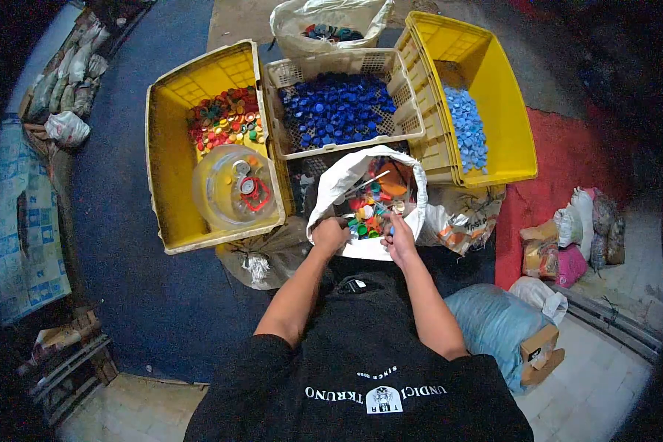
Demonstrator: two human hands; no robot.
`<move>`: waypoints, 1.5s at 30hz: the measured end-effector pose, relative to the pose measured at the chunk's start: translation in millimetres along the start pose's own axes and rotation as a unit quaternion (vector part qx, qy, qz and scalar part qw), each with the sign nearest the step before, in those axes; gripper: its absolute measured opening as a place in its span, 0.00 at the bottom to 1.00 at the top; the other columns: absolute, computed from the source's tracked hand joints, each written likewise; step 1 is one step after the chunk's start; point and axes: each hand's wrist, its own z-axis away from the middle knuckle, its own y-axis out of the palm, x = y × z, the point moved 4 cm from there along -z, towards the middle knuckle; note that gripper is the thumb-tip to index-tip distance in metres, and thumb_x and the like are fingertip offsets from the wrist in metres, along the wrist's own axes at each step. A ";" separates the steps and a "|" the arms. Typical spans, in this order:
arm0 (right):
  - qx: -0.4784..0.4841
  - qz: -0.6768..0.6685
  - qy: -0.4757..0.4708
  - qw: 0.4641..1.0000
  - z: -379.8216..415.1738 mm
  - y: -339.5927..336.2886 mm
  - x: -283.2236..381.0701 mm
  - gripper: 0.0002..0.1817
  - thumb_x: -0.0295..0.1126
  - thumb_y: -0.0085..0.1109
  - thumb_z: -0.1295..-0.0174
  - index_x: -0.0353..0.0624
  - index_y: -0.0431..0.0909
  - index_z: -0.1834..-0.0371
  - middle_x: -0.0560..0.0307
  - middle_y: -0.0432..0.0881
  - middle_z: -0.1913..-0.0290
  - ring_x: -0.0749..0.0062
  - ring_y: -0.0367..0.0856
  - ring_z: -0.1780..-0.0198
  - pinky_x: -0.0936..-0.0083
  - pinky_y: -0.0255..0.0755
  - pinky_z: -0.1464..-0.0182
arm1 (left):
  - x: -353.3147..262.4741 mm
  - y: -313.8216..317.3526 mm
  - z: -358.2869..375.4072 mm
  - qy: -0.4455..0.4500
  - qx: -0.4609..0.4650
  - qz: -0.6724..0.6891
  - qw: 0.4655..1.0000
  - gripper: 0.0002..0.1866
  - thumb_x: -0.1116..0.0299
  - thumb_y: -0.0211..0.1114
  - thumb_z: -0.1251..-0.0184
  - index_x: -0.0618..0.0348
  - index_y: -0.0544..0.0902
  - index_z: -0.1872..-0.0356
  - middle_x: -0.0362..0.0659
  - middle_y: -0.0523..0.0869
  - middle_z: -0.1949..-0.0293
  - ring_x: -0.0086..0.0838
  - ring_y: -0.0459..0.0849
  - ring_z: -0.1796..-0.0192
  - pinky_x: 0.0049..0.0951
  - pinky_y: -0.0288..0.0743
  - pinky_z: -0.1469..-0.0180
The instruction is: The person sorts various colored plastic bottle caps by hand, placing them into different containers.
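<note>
A white sack (336, 181) stands open at the centre, with mixed coloured caps (365, 214) and an orange lid (394, 180) inside. My left hand (331, 236) is closed at the sack's near left rim; what its fingers grip is partly hidden. Over the near right part of the opening is my right hand (399, 237), its fingers pinched together with a small pale cap at the fingertips and a bit of blue beside them. Beyond the sack, dark blue caps (339, 107) fill a cream crate (346, 148).
On the left, a yellow bin (162, 162) holds red, yellow and green caps and a clear round container (217, 188). Light blue caps (465, 129) lie in the right yellow bin (504, 110). Another sack (287, 29) stands behind the crate. A blue bundle (493, 324) lies at lower right.
</note>
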 end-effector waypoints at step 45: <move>0.046 -0.080 0.108 0.990 -1.8 -40.0 -26.1 0.12 0.37 0.49 0.29 0.40 0.75 0.53 0.54 0.76 0.63 0.70 0.74 0.67 0.75 0.72 0.67 | -58.4 22.6 3.8 0.279 -0.073 -0.214 0.933 0.12 0.62 0.59 0.46 0.56 0.88 0.70 0.47 0.74 0.43 0.40 0.69 0.39 0.51 0.59 0.34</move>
